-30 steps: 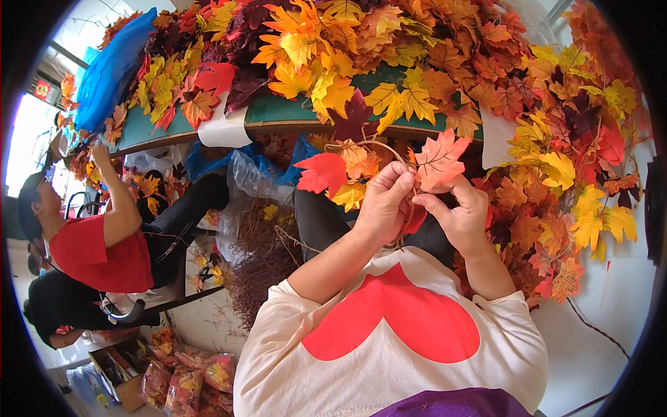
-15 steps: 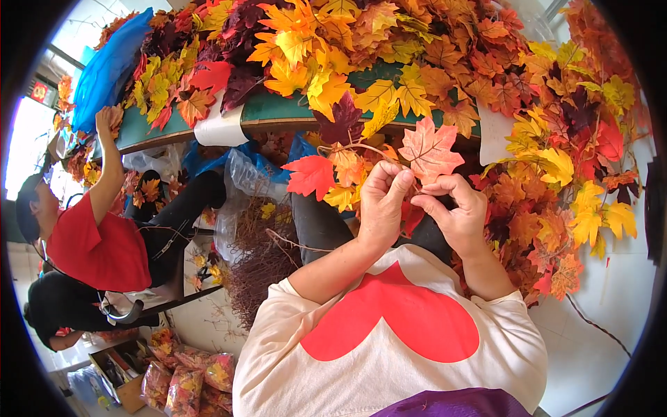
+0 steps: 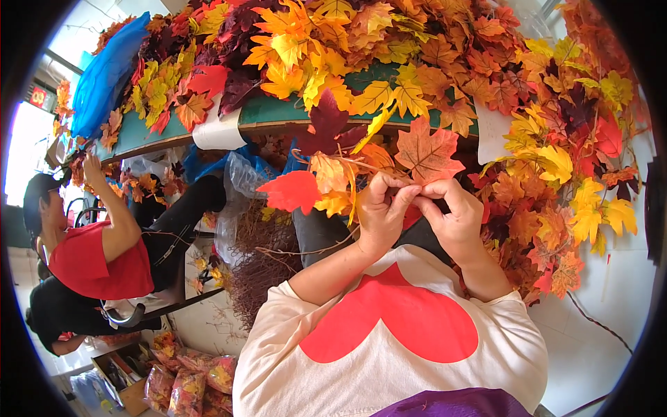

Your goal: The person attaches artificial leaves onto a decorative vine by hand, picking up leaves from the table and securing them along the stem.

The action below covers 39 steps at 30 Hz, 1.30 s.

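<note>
Pinching a salmon-orange, maple-shaped leaf (image 3: 426,149) at its base

The left hand (image 3: 379,219) is pressing thumb and forefinger together there, other fingers curling inward; the right hand (image 3: 455,219) is pinching likewise, just beside it. Fingers are hiding the exact contact. The leaf is rising above both hands, overlapping in view the brown edge of a green-topped table (image 3: 260,111). A thin brown stem (image 3: 361,165) is running leftward toward a bright red pointed leaf (image 3: 290,192). Orange hanging leaves (image 3: 535,222) are bounding the right side; dark, tangled twigs (image 3: 260,285) are standing beyond the left forearm. Working room is lying between table edge and cream, red-hearted shirt (image 3: 389,326).
</note>
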Available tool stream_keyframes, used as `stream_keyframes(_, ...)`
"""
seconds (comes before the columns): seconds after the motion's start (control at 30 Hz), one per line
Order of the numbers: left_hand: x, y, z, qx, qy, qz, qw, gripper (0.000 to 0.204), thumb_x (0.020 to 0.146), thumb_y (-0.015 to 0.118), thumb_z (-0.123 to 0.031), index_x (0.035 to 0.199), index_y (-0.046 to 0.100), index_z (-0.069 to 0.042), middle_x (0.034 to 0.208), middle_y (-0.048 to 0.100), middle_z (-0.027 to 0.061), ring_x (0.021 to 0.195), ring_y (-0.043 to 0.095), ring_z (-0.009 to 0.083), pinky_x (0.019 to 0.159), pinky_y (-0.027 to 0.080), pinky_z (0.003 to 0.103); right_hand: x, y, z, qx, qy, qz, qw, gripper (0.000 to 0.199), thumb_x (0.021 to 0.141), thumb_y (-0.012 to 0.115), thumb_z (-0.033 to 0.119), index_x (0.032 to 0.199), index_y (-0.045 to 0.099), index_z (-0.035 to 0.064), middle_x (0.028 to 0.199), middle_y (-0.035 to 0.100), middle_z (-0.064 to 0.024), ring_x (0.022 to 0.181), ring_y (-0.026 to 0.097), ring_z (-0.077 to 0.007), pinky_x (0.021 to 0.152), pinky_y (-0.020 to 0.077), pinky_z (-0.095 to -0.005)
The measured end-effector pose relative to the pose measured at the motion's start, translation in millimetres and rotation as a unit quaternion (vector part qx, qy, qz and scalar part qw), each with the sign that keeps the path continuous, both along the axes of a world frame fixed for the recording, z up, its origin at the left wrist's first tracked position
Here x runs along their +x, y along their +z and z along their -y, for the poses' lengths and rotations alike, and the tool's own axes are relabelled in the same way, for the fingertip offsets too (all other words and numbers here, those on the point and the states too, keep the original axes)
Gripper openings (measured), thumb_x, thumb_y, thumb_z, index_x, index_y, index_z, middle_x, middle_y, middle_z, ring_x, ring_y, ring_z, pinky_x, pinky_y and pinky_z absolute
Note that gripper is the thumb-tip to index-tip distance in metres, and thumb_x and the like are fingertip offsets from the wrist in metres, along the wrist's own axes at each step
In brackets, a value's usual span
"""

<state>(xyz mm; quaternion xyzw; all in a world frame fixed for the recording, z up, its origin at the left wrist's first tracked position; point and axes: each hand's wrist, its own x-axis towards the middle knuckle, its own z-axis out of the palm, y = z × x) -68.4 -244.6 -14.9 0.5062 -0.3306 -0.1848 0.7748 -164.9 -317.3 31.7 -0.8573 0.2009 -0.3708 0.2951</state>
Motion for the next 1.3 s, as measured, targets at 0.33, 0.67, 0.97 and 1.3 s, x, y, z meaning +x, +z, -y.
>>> stream_keyframes(0.33, 3.4, -1.0, 1.2, -0.013, -0.075, -0.181, 0.98, 0.014, 0.082, 0.061, -0.004, 0.08, 0.048, -0.002, 0.076, 0.061, 0.0035, 0.07, 0.055, 0.0059, 0.063, 0.045, 0.019, 5.7, -3.0, -1.1, 0.074, 0.004, 0.049, 0.996, 0.019, 0.07, 0.069, -0.004, 0.078, 0.052, 0.0018, 0.069, 0.061, -0.0069, 0.06, 0.06, -0.0115, 0.056, 0.0472, -0.0231)
stream_keyframes(0.67, -3.3, -9.6, -0.5, -0.026, -0.05, -0.13, 0.99, 0.012, 0.082, 0.061, -0.002, 0.079, 0.049, -0.002, 0.078, 0.061, 0.0041, 0.07, 0.054, 0.0059, 0.062, 0.044, 0.019, 1.5, -7.0, 2.8, -0.029, 0.01, 0.004, 1.0, 0.018, 0.07, 0.07, -0.001, 0.079, 0.055, 0.0028, 0.07, 0.061, -0.0069, 0.06, 0.059, -0.013, 0.055, 0.0469, -0.0239)
stream_keyframes(0.97, 7.5, -10.2, 4.1, -0.015, -0.106, -0.166, 0.98, 0.011, 0.083, 0.061, -0.005, 0.079, 0.05, -0.003, 0.075, 0.058, 0.0012, 0.067, 0.054, 0.0053, 0.061, 0.044, 0.019, 6.9, -5.4, 7.2, -0.084, 0.044, 0.021, 0.995, 0.018, 0.068, 0.07, -0.002, 0.078, 0.057, 0.0044, 0.069, 0.06, -0.0057, 0.061, 0.059, -0.0176, 0.056, 0.0459, -0.0259)
stream_keyframes(1.3, 8.9, -22.1, 4.3, -0.042, -0.07, -0.291, 0.953, 0.011, 0.086, 0.056, -0.004, 0.079, 0.047, -0.006, 0.079, 0.054, -0.001, 0.067, 0.049, 0.0038, 0.059, 0.042, 0.018, 16.2, -13.3, 6.3, 0.07, 0.031, 0.003, 0.997, 0.017, 0.068, 0.068, -0.002, 0.081, 0.058, 0.0035, 0.076, 0.062, -0.0066, 0.071, 0.059, -0.0211, 0.064, 0.0472, -0.0291)
